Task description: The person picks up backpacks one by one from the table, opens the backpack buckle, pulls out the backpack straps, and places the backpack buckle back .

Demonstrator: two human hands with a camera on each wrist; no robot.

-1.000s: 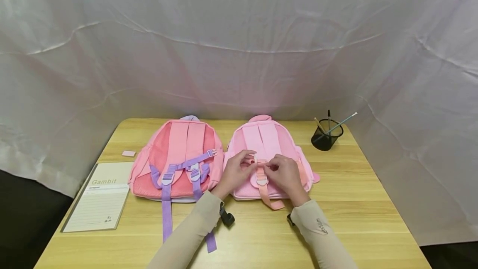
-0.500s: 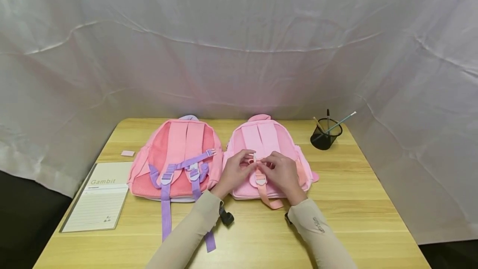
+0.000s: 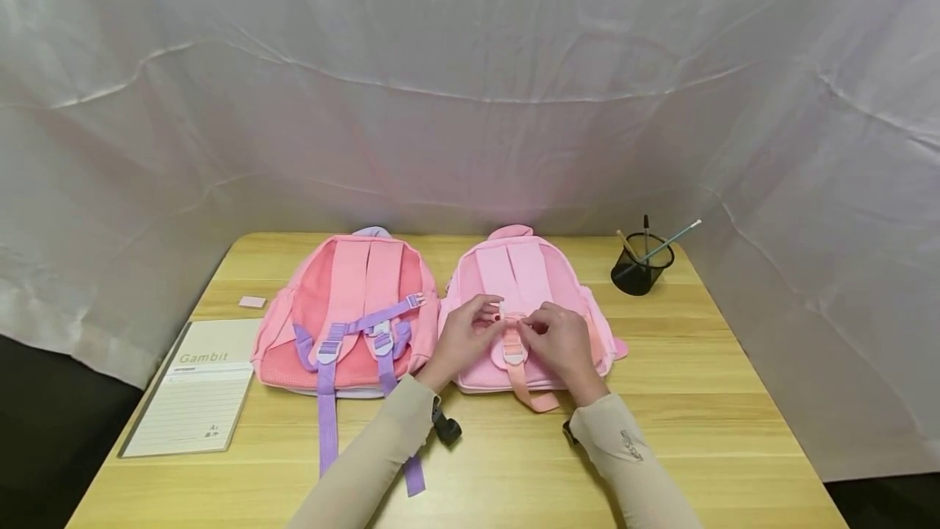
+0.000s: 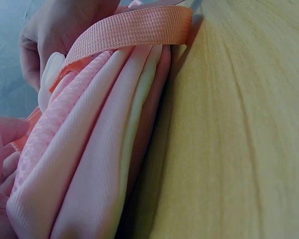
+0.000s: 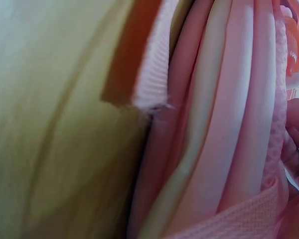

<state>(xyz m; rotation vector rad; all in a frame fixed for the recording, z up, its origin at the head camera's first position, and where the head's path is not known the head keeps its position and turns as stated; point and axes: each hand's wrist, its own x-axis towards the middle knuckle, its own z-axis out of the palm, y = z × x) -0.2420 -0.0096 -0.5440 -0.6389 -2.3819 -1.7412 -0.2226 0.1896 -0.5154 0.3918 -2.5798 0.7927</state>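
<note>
A light pink backpack [image 3: 561, 280] lies with its shoulder straps facing up. Over its middle, my left hand [image 3: 466, 339] pinches a small white buckle [image 3: 503, 308], partly hidden by the fingers. Close by on the right, my right hand [image 3: 561, 341] pinches the orange webbing strap [image 3: 512, 338] between thumb and fingers. Below both hands sits a white strap adjuster [image 3: 515, 357], from which the loose orange strap end [image 3: 539, 402] hangs over the bag's lower edge. In the left wrist view, this strap end [image 4: 134, 30] arches over the bag's layered side; the fingertips are mostly hidden.
To the left lies a coral backpack [image 3: 308, 300] with purple straps [image 3: 328, 415] trailing toward the front. A Gambit notebook [image 3: 194, 390] and a pink eraser [image 3: 253, 301] are farther left. At the back right stands a black mesh pen cup [image 3: 640, 276] on the wooden table [image 3: 698, 415].
My right fingertips came in against the left ones half a second ago, and now sit slightly apart to the right again. My left hand and both backpacks stay in place.
</note>
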